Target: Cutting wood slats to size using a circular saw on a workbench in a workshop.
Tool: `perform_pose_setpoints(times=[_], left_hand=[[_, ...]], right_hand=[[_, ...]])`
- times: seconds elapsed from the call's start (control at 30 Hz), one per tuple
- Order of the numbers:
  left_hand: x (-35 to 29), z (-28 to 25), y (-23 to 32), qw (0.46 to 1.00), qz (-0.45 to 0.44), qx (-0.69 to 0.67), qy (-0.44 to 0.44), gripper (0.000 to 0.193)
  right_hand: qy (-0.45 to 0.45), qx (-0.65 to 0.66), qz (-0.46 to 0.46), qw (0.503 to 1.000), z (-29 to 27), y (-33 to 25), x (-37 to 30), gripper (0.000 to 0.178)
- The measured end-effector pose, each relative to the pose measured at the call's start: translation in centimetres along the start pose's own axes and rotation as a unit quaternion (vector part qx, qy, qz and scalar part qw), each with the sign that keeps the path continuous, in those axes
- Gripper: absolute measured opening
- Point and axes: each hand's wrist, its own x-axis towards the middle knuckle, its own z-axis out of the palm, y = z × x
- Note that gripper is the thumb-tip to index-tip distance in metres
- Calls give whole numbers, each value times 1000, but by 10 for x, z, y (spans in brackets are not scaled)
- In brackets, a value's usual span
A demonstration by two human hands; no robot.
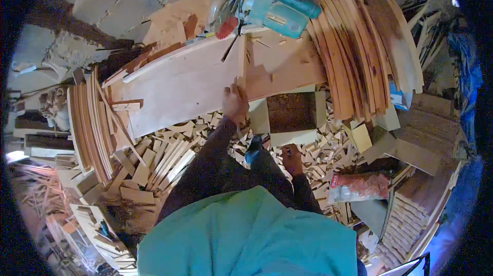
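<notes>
At the front edge of a pale workbench board point(179, 78), my left hand point(235, 104) has its fingers closed round the near end of a narrow wooden strip point(243, 60). That strip points away from me toward a teal-bodied power saw point(280, 9) at the back of the bench. A red toothed disc point(226, 28) shows beside the saw, left of the strip's far end. Lower down, my right hand point(292, 160) hangs beside my right leg above wood offcuts. Its fingers are curled in, and anything inside them is hidden.
Long curved boards point(354, 50) are stacked at the bench's right, with another stack point(92, 127) at its left. Wood offcuts point(169, 160) cover the ground around my legs. An open box point(292, 112) stands under the bench edge; a red-and-clear plastic bag point(359, 187) lies right.
</notes>
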Motion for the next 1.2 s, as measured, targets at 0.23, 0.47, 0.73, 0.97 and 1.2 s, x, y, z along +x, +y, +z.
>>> perform_pose_setpoints(times=[0.23,0.47,0.73,0.97,1.2], left_hand=[[6,-3,30,995,19,-73,-72,26],[99,28,-20,973,145,143,-109,37],[149,58,-25,967,240,72,-42,44],[171,82,15,948,284,132,-52,34],[119,76,21,958,179,31,-221,28]], right_hand=[[26,-31,28,999,-6,-1,-2,11],[53,-209,-5,977,-8,27,-40,7],[77,-26,76,994,11,39,-81,10],[91,-4,121,988,3,34,-100,9],[64,-58,116,989,7,24,-86,6]])
